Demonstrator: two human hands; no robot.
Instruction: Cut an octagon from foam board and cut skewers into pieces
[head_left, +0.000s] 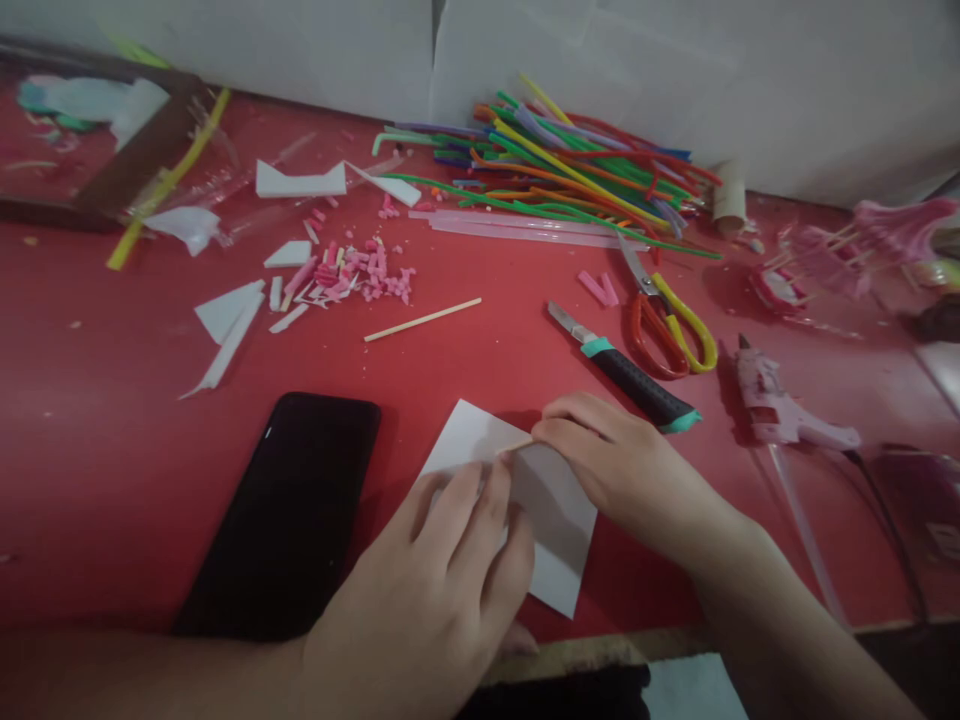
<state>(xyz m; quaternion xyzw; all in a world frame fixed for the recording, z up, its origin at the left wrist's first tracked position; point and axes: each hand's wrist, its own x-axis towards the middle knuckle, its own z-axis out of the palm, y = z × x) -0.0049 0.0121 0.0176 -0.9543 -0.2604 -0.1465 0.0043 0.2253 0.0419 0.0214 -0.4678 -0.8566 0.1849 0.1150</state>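
- I see a white paper sheet (551, 530) lying flat on the red surface (112, 450), turned cornerwise near its front edge, one corner pointing away from me.
- A thin wooden stick (516, 446) lies across the paper's upper part, mostly hidden under fingers.

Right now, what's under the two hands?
A white paper sheet on the red table; left hand presses it, right hand pinches a thin stick. The paper's middle is covered.
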